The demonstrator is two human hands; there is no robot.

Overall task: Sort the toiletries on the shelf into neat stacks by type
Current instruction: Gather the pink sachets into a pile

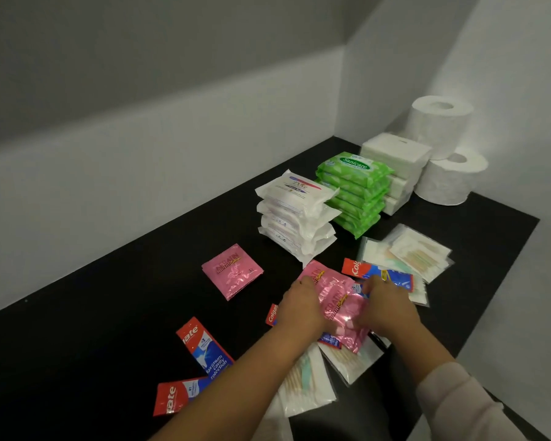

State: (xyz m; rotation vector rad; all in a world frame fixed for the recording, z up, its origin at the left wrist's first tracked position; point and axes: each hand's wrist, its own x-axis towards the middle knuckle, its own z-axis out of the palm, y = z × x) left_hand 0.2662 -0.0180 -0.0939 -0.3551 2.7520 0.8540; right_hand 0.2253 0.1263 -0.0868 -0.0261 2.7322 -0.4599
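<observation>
Both my left hand [301,308] and right hand [384,308] grip pink sachets [339,305] just before the Dove stack [296,214]; slick foil could slip and scatter.

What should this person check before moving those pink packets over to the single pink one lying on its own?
1. Left hand holding the pink sachets: ok, fingers on their left edge.
2. Right hand holding them too: ok.
3. Sachets squared into one neat bundle: not ok, they are fanned out.
4. Nothing caught along: cannot tell; a toothpaste sachet lies right beside the bundle.
5. Lone pink sachet free to stack on: ok, bare shelf around it.
</observation>
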